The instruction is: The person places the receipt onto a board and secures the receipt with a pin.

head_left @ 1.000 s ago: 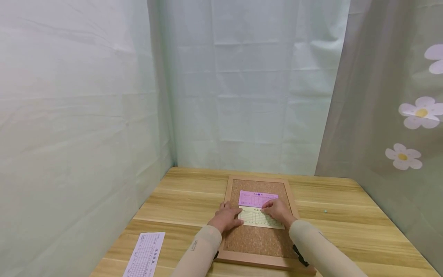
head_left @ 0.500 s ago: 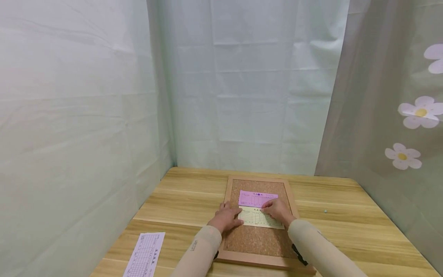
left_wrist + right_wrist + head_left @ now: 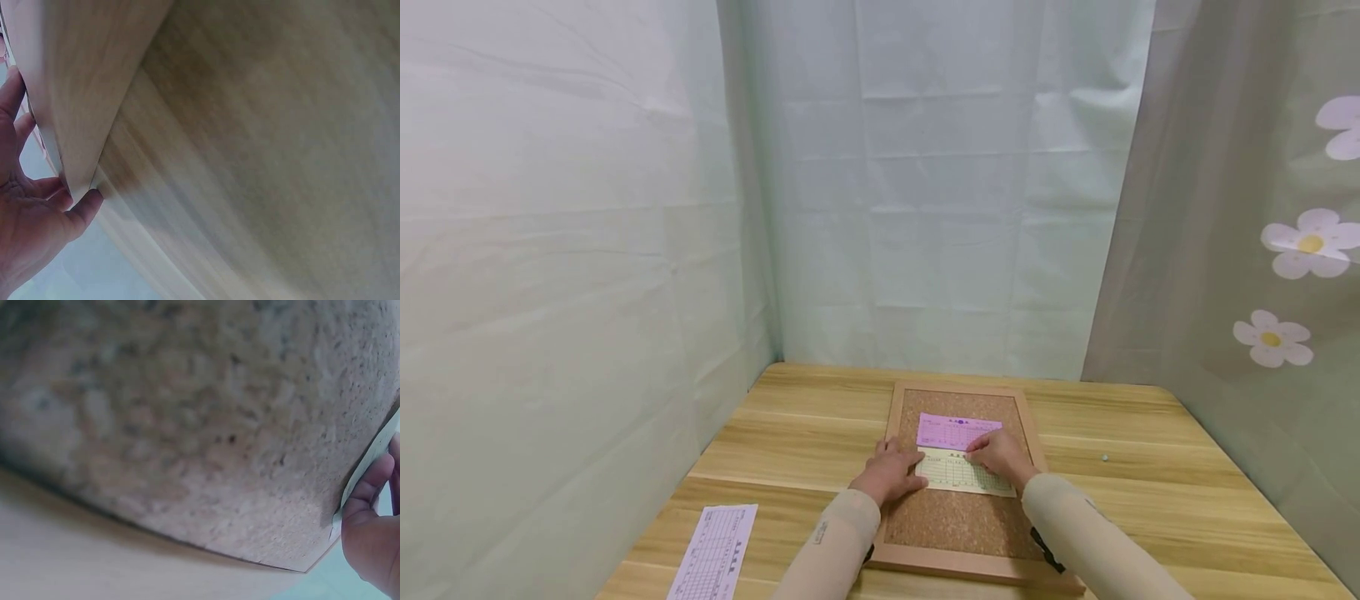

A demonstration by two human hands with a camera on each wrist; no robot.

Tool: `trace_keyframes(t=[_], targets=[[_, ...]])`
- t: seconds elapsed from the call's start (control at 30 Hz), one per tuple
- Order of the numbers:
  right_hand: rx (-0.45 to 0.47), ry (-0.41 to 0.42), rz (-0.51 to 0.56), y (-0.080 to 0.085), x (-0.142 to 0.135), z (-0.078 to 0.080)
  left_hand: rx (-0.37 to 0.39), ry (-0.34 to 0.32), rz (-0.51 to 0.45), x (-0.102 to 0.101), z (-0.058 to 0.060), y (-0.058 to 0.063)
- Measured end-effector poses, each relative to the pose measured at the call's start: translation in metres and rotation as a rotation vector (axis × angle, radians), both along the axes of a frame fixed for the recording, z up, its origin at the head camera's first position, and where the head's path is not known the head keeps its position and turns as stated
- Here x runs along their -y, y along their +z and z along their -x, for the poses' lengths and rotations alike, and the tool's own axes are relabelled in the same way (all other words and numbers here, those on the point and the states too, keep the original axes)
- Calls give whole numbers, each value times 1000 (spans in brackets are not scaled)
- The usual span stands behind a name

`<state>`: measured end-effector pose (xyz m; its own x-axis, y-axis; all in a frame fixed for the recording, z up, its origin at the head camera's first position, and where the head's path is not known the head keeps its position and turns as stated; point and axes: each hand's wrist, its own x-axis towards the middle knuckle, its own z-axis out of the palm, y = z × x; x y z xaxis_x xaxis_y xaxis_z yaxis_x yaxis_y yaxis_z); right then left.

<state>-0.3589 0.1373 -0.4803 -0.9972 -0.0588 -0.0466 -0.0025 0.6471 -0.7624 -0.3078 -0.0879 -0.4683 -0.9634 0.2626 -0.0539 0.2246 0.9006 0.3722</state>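
Observation:
A cork board (image 3: 958, 525) in a light wooden frame lies on the table. Across its cork sits a pink printed slip (image 3: 940, 430) with a small round purple dot (image 3: 961, 422) near its top edge. Just below is a pale yellow slip (image 3: 953, 476). My left hand (image 3: 886, 473) rests spread over the frame's left side, thumb and index finger at the yellow slip's left edge; another fingertip (image 3: 90, 199) touches the frame's outer side. With fingertips pinched, my right hand (image 3: 1003, 457) presses at the yellow slip's top edge; the small thing between them is hidden.
A white printed form (image 3: 715, 550) lies at the table's front left. To the board's right is a tiny blue-green object (image 3: 1105, 457) on the wooden table (image 3: 1142, 492). Pale curtains (image 3: 955, 208) enclose the table at the back and sides.

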Motion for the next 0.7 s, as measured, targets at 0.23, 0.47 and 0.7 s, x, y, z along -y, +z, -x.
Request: trace_keyframes(t=[0.23,0.47,0.7], targets=[[2,9,-1,0,-2,0,5,3,1,0,1,-2],[19,21,81,-4,-6,2,3,-5,-10,0,2,-2],[33,24,125,-2,-7,0,6,2,-18,0,1,-2]])
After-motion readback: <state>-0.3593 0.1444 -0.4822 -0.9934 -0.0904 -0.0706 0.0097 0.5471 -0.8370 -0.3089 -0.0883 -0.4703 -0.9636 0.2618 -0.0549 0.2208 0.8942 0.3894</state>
